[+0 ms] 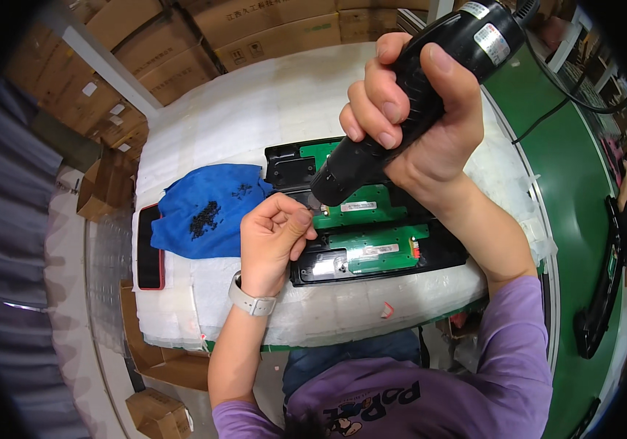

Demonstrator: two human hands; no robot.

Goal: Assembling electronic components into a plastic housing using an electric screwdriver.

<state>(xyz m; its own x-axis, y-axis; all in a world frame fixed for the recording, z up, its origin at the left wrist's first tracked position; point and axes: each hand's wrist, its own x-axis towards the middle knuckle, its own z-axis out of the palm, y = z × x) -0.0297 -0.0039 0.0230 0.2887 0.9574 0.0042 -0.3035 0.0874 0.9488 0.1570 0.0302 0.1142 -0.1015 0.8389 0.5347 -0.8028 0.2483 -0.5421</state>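
Observation:
My right hand (434, 132) wraps round a black electric screwdriver (346, 167), which slants down to the left with its nose over the work. Just below that nose my left hand (269, 238) is closed in a pinch; whatever lies between its fingertips is too small to make out. Under both hands several long black plastic housings (445, 252) lie side by side, each with a green circuit board (383, 256) in it. Left of them a blue cloth (215, 183) carries a pile of small black screws (206, 219). The screwdriver's tip is hidden near my left fingers.
A phone-like dark slab with a red edge (150, 252) lies partly under the cloth. White padding (255, 95) covers the table. Cardboard boxes (269, 33) are stacked behind. A black cable (547, 121) hangs over a green surface (518, 95) at the right, where another person's arm (626, 183) shows.

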